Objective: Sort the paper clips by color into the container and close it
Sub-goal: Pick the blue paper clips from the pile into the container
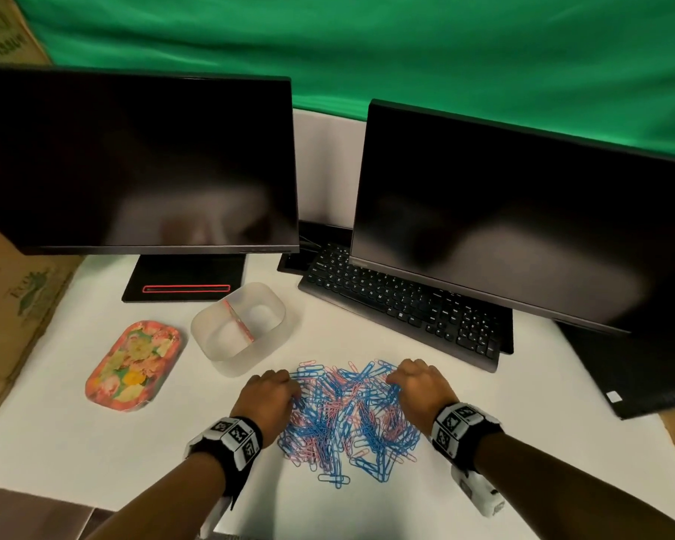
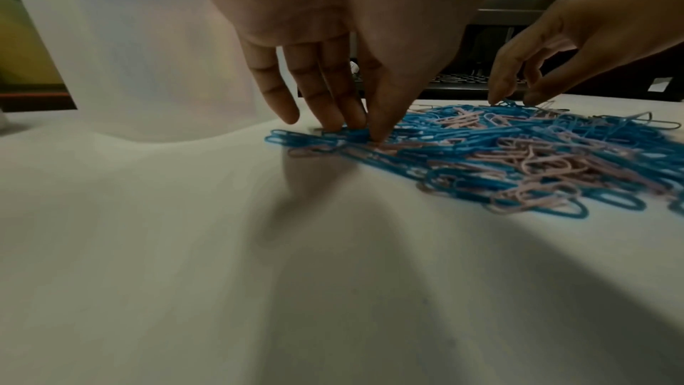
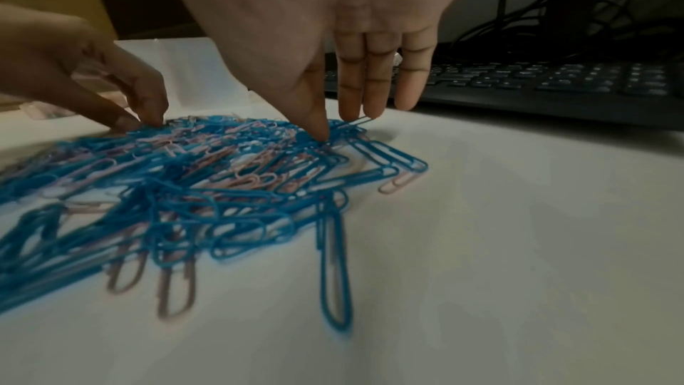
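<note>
Just in front of the empty 2-part container [image 1: 237, 329], blue and pink paper clips [image 1: 347, 418] lie heaped unsorted; left hand [image 1: 269, 395] and right hand [image 1: 417, 383] press straight fingers on the heap's far corners, apparently spreading it for picking, holding nothing.

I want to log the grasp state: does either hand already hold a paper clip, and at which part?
It cannot be told: both the left hand and the right hand touch the paper clip pile with their fingertips, no clip lifted.

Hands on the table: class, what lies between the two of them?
The pile of blue and pink paper clips lies between left hand and right hand, clearest in the head view.
</note>
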Demonstrator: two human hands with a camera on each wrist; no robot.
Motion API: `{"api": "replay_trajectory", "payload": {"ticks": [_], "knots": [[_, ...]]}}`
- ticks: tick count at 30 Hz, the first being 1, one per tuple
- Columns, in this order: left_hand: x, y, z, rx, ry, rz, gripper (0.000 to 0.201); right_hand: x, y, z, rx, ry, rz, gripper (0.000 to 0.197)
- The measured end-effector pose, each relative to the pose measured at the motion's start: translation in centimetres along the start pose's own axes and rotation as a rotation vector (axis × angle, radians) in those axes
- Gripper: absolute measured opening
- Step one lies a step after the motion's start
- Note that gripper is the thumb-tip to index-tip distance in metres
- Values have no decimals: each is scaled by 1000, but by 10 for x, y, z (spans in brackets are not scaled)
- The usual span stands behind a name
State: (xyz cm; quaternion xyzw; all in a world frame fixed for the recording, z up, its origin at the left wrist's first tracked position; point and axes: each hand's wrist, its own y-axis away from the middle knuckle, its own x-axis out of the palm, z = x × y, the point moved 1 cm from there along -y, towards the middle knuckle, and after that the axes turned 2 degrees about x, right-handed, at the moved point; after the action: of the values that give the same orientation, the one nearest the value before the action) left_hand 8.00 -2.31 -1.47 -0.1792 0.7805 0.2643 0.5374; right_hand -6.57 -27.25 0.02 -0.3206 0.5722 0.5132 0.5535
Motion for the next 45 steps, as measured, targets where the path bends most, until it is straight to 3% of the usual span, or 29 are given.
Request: {"api": "replay_trajectory", "payload": {"ticks": [5,9,18,25,31,36,40,43,45], "knots": [[-4,-3,2,-14,41,32,24,0,-7,-5,37,54,50,41],[-8,-1,6,-43,114,26,30,-2,-2,-13,79,-7,57,50],[-12,1,7,-147,239,31,33,7,5,-22,147,-225,53,40],[-19,4,8,-202,525,-98,20,-10,18,-29,216,-544,-143,14],[-24,2,-5,-299,915,-120,15,-27,30,-23,296,-907,-195,17],[-32,-3,-22,-274,1109,-113,17,-49,33,-7,262,-1104,-176,11],[-36,-4,-38,-323,1182,-91,30,-61,32,5,248,-1298,-146,14],[-46,-5,-59,-279,1277,-56,19,-67,29,13,268,-1379,-111,16],[-52,-7,-76,-211,1221,-23,6,-71,27,20,294,-1436,-105,17]]}}
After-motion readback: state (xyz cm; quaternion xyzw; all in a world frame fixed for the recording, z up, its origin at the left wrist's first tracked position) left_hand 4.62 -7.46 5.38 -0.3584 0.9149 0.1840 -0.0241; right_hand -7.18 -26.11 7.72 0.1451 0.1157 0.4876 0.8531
